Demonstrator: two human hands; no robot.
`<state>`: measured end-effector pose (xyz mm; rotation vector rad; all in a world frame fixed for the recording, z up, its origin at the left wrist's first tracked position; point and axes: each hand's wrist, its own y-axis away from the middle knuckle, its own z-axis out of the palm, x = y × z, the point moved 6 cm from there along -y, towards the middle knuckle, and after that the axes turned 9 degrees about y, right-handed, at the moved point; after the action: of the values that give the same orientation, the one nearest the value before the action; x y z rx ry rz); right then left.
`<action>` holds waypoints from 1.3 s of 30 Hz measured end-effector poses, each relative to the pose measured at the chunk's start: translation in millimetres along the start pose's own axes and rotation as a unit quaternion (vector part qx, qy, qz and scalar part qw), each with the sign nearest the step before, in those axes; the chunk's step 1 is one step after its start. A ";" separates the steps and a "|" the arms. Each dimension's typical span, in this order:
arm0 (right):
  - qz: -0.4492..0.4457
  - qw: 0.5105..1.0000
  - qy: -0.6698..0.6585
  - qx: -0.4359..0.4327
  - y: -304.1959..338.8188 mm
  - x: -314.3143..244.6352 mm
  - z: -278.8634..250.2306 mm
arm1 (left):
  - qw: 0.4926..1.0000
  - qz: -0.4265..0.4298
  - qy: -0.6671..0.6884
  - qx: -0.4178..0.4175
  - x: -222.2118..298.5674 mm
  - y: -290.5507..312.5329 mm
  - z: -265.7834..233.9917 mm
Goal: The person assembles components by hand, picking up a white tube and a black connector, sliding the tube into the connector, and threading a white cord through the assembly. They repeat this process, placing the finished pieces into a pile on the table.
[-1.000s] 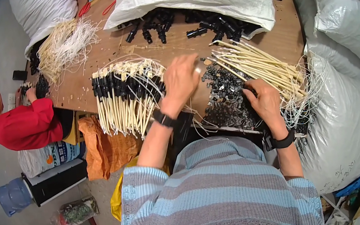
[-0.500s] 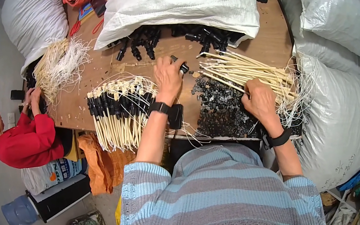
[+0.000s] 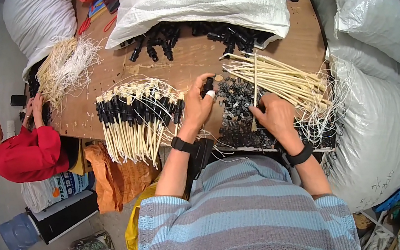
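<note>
A short black cylindrical plastic fitting stands up in the fingers of my left hand, with something white by the thumb. My right hand pinches one thin cream tube near its lower end, and the tube points away from me. To the right of that hand lies a loose bundle of similar cream tubes with white wires trailing off. Small dark pieces are heaped beneath and between my hands. On the left, several cream tubes with black fittings are laid in a row.
An open white sack spills black fittings on the table's far side. Full white sacks crowd the right. At the left, a person in red works beside a heap of white wires. Orange sacking hangs below.
My left hand has shifted right and nearer, turning the black fitting upright. My right hand has moved left from the bundle with a single cream tube.
</note>
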<state>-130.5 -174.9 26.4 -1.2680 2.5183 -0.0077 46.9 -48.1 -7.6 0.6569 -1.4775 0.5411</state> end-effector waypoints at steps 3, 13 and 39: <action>0.029 0.998 -0.049 -0.013 0.3 1.5 15.6 | 0.997 -0.047 0.051 -0.017 -4.9 8.5 0.3; 0.017 1.000 -0.001 -0.025 -3.2 -1.9 14.2 | 0.999 -0.027 0.018 -0.006 -9.3 23.9 -0.5; -0.095 0.977 -0.189 -0.002 -12.8 -24.4 -16.8 | 0.869 0.270 -0.386 -0.151 76.7 62.3 54.7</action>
<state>-111.9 -165.8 51.1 -1.3613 2.0713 0.1784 -33.0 -46.3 72.2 0.1820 -2.4840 0.4639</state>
